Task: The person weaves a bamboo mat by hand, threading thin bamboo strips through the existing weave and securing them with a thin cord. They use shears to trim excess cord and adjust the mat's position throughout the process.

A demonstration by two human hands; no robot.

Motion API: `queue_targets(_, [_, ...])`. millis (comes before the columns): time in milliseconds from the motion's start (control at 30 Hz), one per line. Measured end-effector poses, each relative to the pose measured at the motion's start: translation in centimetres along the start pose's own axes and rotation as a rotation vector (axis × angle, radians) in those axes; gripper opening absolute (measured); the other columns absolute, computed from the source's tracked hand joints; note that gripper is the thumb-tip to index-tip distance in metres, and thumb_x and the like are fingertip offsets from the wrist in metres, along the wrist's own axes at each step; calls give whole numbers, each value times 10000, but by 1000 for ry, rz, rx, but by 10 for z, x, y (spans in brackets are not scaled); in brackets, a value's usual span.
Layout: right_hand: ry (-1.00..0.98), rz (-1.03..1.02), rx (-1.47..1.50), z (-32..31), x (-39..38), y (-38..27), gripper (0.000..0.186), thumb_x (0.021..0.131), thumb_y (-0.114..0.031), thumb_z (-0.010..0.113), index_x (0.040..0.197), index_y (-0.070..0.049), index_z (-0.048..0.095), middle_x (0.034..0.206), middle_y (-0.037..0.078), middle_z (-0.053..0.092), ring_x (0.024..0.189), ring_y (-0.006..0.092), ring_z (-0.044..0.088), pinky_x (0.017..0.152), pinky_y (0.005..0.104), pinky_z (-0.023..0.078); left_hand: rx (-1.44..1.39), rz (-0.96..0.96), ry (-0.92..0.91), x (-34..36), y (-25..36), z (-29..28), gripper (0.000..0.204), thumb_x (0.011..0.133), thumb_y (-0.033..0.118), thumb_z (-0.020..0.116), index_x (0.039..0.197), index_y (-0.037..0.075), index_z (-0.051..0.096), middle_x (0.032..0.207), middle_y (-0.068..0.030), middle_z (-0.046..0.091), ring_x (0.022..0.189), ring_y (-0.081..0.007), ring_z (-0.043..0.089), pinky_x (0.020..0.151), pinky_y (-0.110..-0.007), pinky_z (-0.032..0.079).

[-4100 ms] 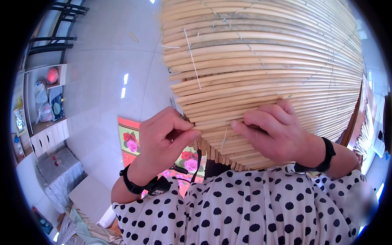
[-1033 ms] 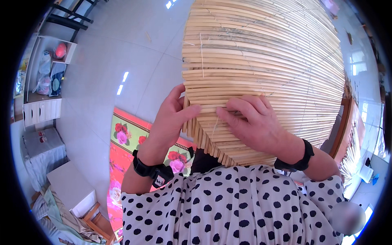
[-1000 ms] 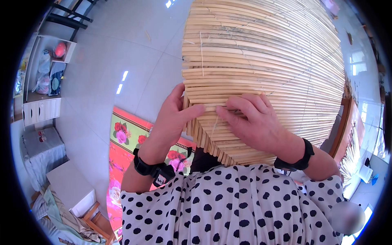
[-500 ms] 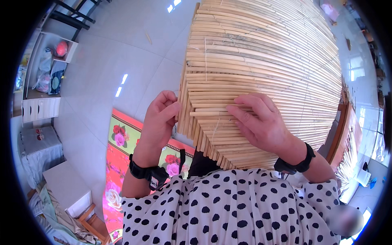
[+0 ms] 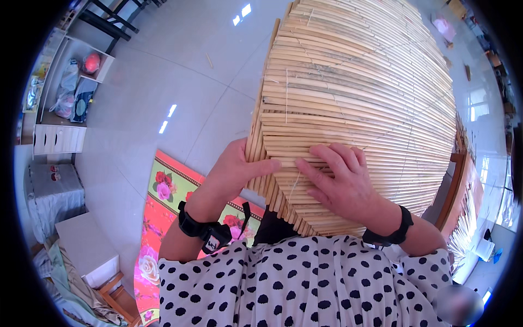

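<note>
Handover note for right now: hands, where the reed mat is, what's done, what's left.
Left hand: grips the near left edge of the reed mat, thumb lying across the top stalks, fingers hidden behind the edge.
Right hand: flat on the mat's near end, fingertips pressing the stalks beside a loose thin string.
Mat: held up over the lap, its far end away from the body; a flowered floor mat lies below.
Done: most stalks sit bound in even rows.
Left: the near-end stalks stick out stepped and uneven, and the string hangs free; probably that edge needs finishing.
</note>
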State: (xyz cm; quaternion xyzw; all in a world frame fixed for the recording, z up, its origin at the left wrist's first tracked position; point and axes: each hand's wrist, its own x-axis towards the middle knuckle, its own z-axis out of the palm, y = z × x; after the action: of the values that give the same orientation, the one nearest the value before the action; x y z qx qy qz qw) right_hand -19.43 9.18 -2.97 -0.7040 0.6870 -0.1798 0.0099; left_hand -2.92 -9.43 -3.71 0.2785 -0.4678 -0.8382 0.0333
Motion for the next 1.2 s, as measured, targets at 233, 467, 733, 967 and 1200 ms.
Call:
queue_targets(233, [-11, 7, 9, 5, -1, 5, 594, 721, -278, 770, 1287, -193, 611, 1307, 47, 482, 1185, 262, 450, 971, 448, 376, 102, 53, 111, 8, -9, 6, 461, 817, 23, 721, 1237, -85, 565, 1154, -140, 671, 1005, -179, 657, 900, -326, 533])
queue_targets(467, [-7, -34, 65, -4, 1, 13, 539, 737, -229, 750, 1259, -164, 631, 1285, 61, 506, 1181, 249, 469, 964, 412, 395, 111, 58, 145, 5, -7, 9, 429, 821, 48, 736, 1204, -73, 587, 1119, -119, 680, 968, -158, 654, 870, -304, 534])
queue_targets(733, [37, -30, 4, -4, -3, 3, 444, 769, -184, 714, 1209, -166, 658, 1269, 43, 520, 1176, 230, 486, 968, 399, 399, 109, 33, 143, -5, 2, 15, 508, 806, 27, 729, 1262, -87, 539, 1187, -149, 654, 1042, -190, 645, 925, -338, 522])
queue_targets(967, [32, -52, 26, -4, -11, 12, 470, 757, -177, 720, 1221, -153, 654, 1296, 52, 529, 1181, 229, 507, 961, 407, 411, 124, 217, 356, -10, -1, 12, 389, 838, 61, 718, 1195, -22, 588, 1084, -105, 658, 945, -155, 626, 842, -305, 515])
queue_targets(1200, [19, -63, 75, -3, -13, 18, 543, 715, -207, 755, 1242, -133, 645, 1311, 64, 526, 1190, 237, 511, 965, 422, 410, 1079, 707, 384, -33, -8, -3, 152, 788, -10, 721, 919, 29, 655, 839, -104, 570, 692, -226, 579, 578, -319, 450])
